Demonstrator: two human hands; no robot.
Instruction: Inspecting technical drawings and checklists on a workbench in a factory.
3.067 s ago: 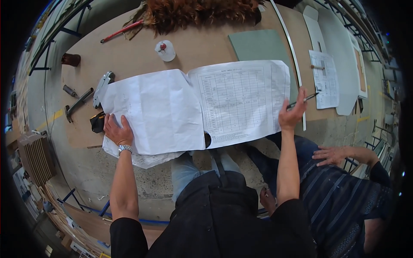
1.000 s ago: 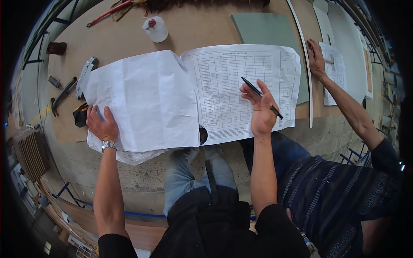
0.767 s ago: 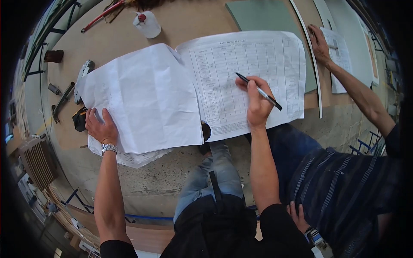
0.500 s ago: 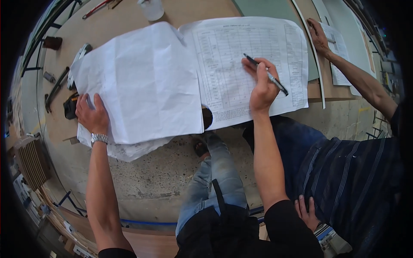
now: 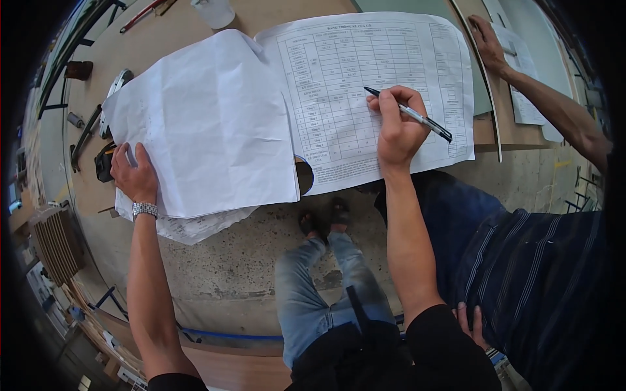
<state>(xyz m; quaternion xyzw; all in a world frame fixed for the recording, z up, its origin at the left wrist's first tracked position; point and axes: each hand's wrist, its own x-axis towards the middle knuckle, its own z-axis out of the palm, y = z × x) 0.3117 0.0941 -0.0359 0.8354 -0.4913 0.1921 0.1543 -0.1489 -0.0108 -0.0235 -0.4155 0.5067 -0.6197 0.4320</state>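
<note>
My right hand [image 5: 399,127] grips a black pen [image 5: 411,115], its tip touching a large white sheet printed with a table [image 5: 365,78]. My left hand [image 5: 134,173], with a metal watch on the wrist, presses flat on the left edge of a blank white sheet [image 5: 208,124] that is folded over beside the printed one. More paper [image 5: 195,228] sticks out beneath it over the table edge.
Another person in a dark striped shirt [image 5: 541,274] stands at my right, one hand [image 5: 486,42] resting on papers at the far right. A white cup [image 5: 215,10], metal tools [image 5: 88,127] and a black tape measure [image 5: 104,163] lie on the wooden table [image 5: 91,195]. Concrete floor below.
My right hand brought the pen from the sheet's right edge onto the printed table. The view has moved closer to the table. My left hand stays on the blank sheet.
</note>
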